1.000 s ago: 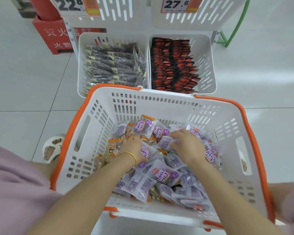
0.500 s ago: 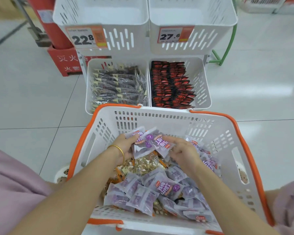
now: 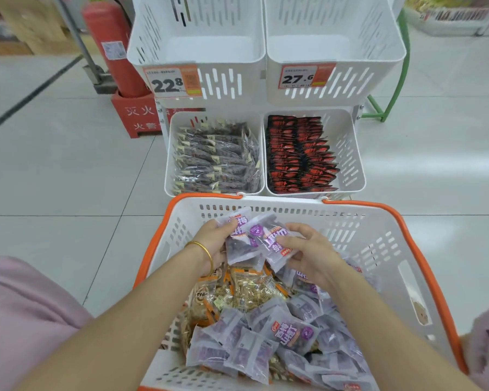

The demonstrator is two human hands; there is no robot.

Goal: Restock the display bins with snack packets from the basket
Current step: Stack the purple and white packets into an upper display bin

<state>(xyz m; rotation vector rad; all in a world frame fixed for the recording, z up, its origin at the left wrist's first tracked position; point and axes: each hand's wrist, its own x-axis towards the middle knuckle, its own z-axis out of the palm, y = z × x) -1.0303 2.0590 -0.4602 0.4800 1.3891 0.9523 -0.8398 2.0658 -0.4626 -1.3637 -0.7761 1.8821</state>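
Note:
A white basket with an orange rim (image 3: 390, 249) sits in front of me, filled with several purple snack packets (image 3: 288, 334) and orange-brown packets (image 3: 246, 292). My left hand (image 3: 213, 244) and my right hand (image 3: 308, 252) together hold a small bunch of purple packets (image 3: 254, 241) raised above the pile, near the basket's far wall. Beyond the basket stand two upper display bins, the left (image 3: 198, 38) priced 22.8 and the right (image 3: 333, 38) priced 27.6; both look bare inside.
Below them, a lower left bin (image 3: 215, 159) holds dark clear-wrapped packets and a lower right bin (image 3: 302, 156) holds red-and-black packets. A red fire extinguisher (image 3: 110, 46) in its red stand is at the far left. A green frame (image 3: 390, 88) is at right. Tiled floor lies all round.
Both hands gathered purple packets from the pile and lifted them toward the basket's far side. The view has tilted up, showing more of the upper bins.

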